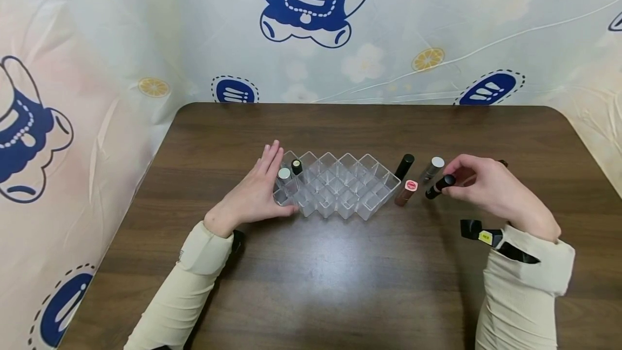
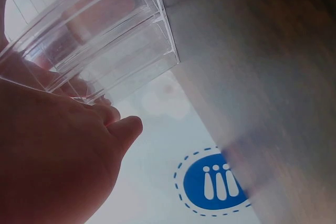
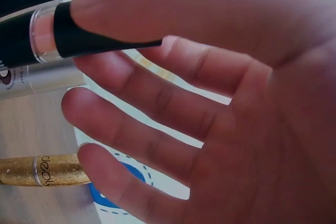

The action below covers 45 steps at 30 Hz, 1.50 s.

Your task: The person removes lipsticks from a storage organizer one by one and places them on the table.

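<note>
The black banded tube (image 1: 440,187) is tilted, to the right of the clear compartment holder (image 1: 335,193), just beside a silver tube (image 1: 432,170); I can't tell whether it touches the table (image 1: 340,285). The right hand (image 1: 491,185) pinches it between thumb and fingertip, the other fingers fanned loosely. The left hand (image 1: 252,190), fingers fairly straight, rests against the holder's left end, thumb at its near edge.
</note>
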Motion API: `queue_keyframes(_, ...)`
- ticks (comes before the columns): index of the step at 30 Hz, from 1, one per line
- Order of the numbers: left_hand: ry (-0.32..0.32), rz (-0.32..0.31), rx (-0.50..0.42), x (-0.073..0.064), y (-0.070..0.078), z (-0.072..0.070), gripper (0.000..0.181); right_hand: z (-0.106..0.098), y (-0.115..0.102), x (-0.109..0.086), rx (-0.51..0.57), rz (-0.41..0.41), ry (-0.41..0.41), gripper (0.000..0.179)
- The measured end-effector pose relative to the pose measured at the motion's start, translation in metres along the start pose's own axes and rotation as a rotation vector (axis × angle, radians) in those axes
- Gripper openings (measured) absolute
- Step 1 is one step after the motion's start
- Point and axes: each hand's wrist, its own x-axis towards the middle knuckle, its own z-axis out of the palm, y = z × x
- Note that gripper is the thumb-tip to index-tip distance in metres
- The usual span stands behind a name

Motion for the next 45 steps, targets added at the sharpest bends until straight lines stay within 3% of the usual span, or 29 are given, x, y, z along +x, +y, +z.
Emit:
queue_keyframes(18, -0.006, -0.001, -0.004, -0.0003, 0.0003, 0.0, 0.124, 0.0038, 0.0058, 0.0033, -0.021, 0.033, -0.082, 0.022)
queue_keyframes(45, -0.008, 0.002, -0.006, -0.0003, -0.0002, -0.0006, 0.124, 0.0078, 0.0063, 0.0082, -0.033, 0.029, -0.121, 0.022)
